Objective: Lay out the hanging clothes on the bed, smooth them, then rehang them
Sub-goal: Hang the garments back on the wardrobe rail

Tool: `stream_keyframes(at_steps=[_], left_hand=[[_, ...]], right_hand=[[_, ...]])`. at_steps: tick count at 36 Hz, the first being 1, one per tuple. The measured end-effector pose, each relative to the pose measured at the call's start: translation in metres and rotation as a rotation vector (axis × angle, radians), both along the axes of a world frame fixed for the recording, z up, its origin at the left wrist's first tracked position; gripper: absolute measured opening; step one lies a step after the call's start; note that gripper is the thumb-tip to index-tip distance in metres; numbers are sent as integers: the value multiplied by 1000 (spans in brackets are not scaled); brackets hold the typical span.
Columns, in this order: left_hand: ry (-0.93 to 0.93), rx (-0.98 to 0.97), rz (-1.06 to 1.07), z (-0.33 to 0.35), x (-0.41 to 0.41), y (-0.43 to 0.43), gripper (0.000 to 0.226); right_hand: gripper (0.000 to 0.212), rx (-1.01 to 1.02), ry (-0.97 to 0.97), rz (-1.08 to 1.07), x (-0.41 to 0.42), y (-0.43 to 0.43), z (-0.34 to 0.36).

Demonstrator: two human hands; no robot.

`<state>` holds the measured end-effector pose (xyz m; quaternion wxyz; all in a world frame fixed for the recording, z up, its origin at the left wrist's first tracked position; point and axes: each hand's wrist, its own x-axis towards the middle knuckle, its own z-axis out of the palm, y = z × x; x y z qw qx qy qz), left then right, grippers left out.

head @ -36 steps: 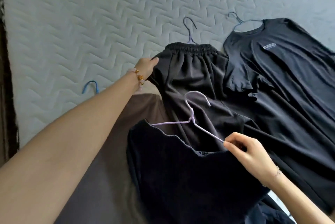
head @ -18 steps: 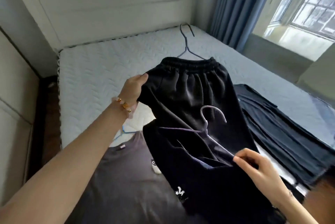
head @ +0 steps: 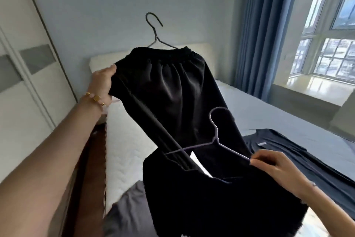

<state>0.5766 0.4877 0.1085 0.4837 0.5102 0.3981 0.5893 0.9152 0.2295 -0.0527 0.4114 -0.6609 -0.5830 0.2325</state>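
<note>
a bedroom with a pale quilted bed (head: 126, 152), a grey-blue wall, blue curtains (head: 255, 31) and a bright window (head: 326, 48) on the right; a wardrobe (head: 25, 75) stands close on the left.

nearest, the right hand (head: 272, 167) is pinched shut on the shoulder wire of a lilac hanger (head: 216, 140), which carries a dark garment (head: 211, 204) drooping low in the view. just beyond, the left hand (head: 102, 85) is closed on the side edge of black shorts (head: 172, 92), lifted clear of the bed on a dark wire hanger (head: 154, 29) whose hook sticks up free. a grey t-shirt (head: 126, 210) lies flat on the bed below, and a dark t-shirt (head: 288, 150) lies spread to the right.

risks, as i judge them: the left hand holds only cloth, not the wire, so the shorts could slide off their hanger if tilted. the lilac hook sits against the shorts' fabric and could snag it as the two garments separate. the trailing hems could drag across the laid-out shirts and rumple them.

room to move is good above and toward the window side; the wardrobe and the bed's left edge crowd the left arm, and the far wall is well apart.
</note>
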Motion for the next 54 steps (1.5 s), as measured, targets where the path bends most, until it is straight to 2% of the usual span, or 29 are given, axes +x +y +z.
stream_keyframes(at_steps=[5,8,14,16,18,20,24,28,33,36,39,44,49,54], left_hand=[[17,69,163,22,-55,-44,12],[18,91,295,27,-68,-82,15],[151,32,633,11,-106,-159,26],[168,31,711,3,-114,-187,18],[186,27,784,-5,-120,-216,24],[214,30,843,-10,-130,-246,14],[227,-37,929,-14,-150,-308,25],[254,-26,1003,-18,-169,-365,19],[280,-22,1106,-8,-194,-430,27],[253,35,1178,5,-208,-462,24],[220,66,1287,21,-224,-495,23],[268,101,1464,42,-251,-542,30],[370,130,1478,40,-276,-562,15],[459,97,1475,25,-305,-559,19]], right_hand=[[31,-31,-68,87,11,-3,3],[26,-55,-130,109,18,-5,4],[18,-66,-182,167,36,0,2],[17,-78,-194,189,35,4,1],[21,-80,-193,217,27,9,1],[21,-79,-179,255,14,13,3],[22,-63,-165,353,-15,21,10],[24,-63,-121,474,-53,29,20],[25,-51,-62,593,-106,36,31],[17,-54,7,656,-140,37,44],[14,-63,61,715,-175,37,58],[17,-62,186,778,-236,29,80],[14,-184,329,822,-292,21,87],[13,-362,474,907,-353,15,96]])
